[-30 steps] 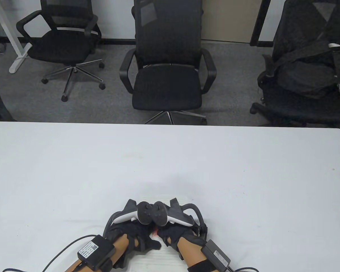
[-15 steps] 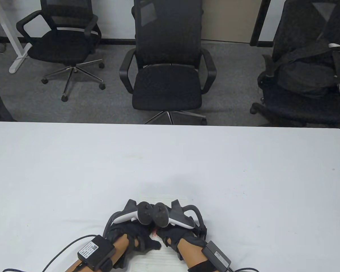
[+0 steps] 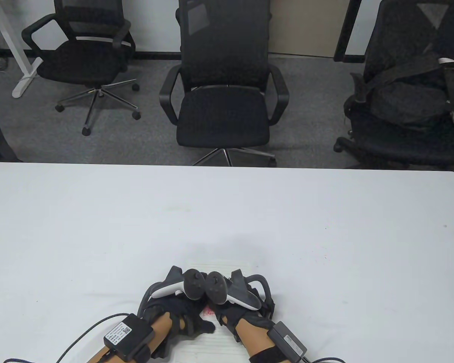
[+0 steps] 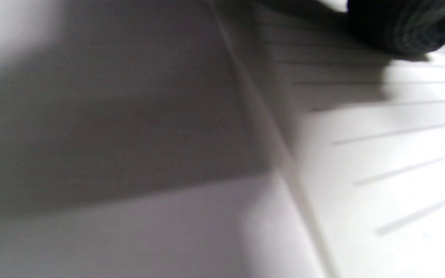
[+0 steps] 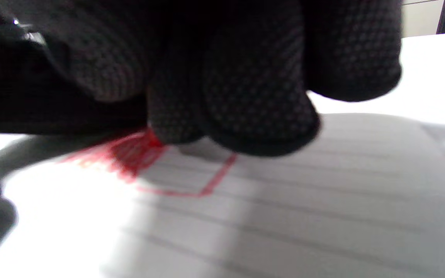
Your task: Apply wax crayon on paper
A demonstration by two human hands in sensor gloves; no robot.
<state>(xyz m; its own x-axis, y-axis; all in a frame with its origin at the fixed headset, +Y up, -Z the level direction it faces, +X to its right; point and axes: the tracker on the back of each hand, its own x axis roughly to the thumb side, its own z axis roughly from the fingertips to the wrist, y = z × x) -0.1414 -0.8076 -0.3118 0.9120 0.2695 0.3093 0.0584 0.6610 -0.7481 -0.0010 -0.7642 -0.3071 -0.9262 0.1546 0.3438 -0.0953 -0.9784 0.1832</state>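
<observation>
Red crayon marks (image 5: 129, 162) on white, grey-lined paper (image 5: 284, 216); black dotted fingers (image 5: 253, 108).

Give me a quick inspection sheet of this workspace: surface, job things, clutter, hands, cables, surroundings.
Surface: white table.
Job's things: lined paper with a red outlined box, partly filled in red; crayon hidden apart from a red tip.
Clutter: nothing seen.
Hands: left hand rests on the paper; right hand fingers bunched over the red marks.
Cables: black leads from wrist boxes.
Surroundings: office chairs, grey carpet.
</observation>
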